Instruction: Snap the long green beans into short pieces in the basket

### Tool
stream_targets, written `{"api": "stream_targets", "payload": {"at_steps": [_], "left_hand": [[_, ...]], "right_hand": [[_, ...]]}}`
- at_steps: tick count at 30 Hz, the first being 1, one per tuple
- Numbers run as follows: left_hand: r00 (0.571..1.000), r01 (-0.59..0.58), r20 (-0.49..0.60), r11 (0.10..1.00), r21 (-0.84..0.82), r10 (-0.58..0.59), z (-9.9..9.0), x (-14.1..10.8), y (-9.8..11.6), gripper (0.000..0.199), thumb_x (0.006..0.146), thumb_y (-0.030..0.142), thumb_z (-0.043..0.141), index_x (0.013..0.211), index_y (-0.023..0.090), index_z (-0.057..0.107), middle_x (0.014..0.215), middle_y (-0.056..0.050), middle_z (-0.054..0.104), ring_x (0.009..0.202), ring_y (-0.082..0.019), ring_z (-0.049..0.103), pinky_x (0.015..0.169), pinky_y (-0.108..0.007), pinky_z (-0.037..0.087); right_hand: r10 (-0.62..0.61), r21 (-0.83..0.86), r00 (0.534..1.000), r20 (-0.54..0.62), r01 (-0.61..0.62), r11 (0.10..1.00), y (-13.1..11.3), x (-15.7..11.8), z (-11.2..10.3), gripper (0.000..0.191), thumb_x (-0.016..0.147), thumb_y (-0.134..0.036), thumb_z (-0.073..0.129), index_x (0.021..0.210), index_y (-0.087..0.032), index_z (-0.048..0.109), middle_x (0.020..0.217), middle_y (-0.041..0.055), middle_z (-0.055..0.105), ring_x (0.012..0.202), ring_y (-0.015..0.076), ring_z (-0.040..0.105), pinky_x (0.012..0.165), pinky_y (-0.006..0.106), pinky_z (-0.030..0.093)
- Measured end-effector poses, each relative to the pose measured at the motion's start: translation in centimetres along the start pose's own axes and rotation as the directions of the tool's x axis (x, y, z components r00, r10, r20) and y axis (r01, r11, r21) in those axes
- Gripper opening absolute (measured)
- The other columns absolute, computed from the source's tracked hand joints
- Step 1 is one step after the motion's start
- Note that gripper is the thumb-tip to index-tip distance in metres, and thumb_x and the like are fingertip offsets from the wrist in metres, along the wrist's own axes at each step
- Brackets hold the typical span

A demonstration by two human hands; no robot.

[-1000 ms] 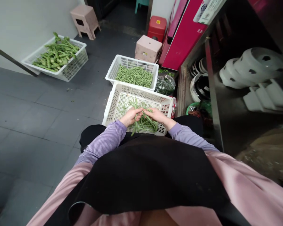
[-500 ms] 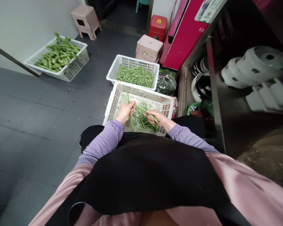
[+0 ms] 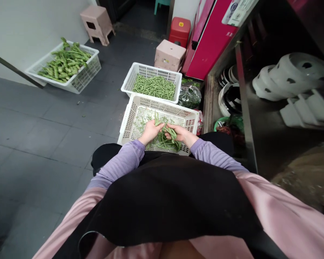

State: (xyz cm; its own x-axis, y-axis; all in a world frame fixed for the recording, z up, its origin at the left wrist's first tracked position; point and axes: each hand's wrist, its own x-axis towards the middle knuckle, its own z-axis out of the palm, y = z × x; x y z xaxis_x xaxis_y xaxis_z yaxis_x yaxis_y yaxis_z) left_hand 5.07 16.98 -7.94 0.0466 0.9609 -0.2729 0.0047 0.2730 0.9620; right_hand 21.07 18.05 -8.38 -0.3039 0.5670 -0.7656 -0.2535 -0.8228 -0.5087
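Both hands meet above the near white plastic basket [image 3: 126,115]. My left hand [image 3: 150,131] is closed on green beans [image 3: 156,117] whose ends stick up past the fingers. Close beside it, my right hand [image 3: 178,133] is closed round a small bunch of long green beans [image 3: 171,133]. More loose long beans [image 3: 166,144] lie in the basket below, with trimmings [image 3: 142,124] scattered over its floor. Just beyond, another white basket [image 3: 125,84] holds a heap of short bean pieces [image 3: 154,87].
On the left, a white basket [image 3: 89,72] of thick green stalks stands by the wall. Pink stools [image 3: 170,54] and a red stool [image 3: 179,30] stand behind. A plastic bag of greens [image 3: 189,96] and a metal shelf [image 3: 248,118] with dishes are on the right.
My left hand has moved right, bringing its beans up against my right hand. My right hand has shifted only slightly, its beans now turned more towards the left hand.
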Motion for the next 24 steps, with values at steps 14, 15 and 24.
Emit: {"api": "stream_targets", "payload": {"at_steps": [14,15,24], "left_hand": [[0.887,0.257,0.421,0.961,-0.107,-0.190,-2.1,-0.6,1.3,0.030,0.075,0.031,0.082,0.068,0.020,0.056,0.046,0.006,0.043,0.038,-0.005,0.036,0.037,-0.018,0.024],[0.919,0.268,0.345,0.945,-0.188,-0.192,-2.1,-0.2,1.2,0.031,0.079,0.034,0.080,0.068,0.019,0.055,0.046,0.007,0.040,0.038,-0.005,0.033,0.036,-0.017,0.023],[0.934,0.275,0.007,0.709,-0.649,-0.356,-2.1,3.1,0.9,0.033,0.098,0.041,0.057,0.080,0.013,0.057,0.051,0.007,0.036,0.039,-0.004,0.032,0.038,-0.016,0.028]], "right_hand": [[0.042,-0.330,0.909,0.414,0.106,0.938,-3.1,-2.5,-3.3,0.047,0.096,-0.050,0.059,0.068,-0.022,0.033,0.048,-0.0131,0.024,0.036,0.0018,0.016,0.039,0.015,0.019],[-0.032,-0.290,0.931,0.364,0.146,0.946,-3.6,-2.5,-3.6,0.046,0.099,-0.050,0.053,0.068,-0.022,0.033,0.049,-0.0126,0.024,0.037,0.0012,0.017,0.041,0.016,0.020],[-0.171,-0.483,0.951,0.258,0.280,0.830,3.2,-1.2,-0.2,0.039,0.066,-0.040,0.087,0.077,-0.020,0.055,0.047,-0.0097,0.041,0.039,0.0067,0.033,0.039,0.021,0.030]]}}
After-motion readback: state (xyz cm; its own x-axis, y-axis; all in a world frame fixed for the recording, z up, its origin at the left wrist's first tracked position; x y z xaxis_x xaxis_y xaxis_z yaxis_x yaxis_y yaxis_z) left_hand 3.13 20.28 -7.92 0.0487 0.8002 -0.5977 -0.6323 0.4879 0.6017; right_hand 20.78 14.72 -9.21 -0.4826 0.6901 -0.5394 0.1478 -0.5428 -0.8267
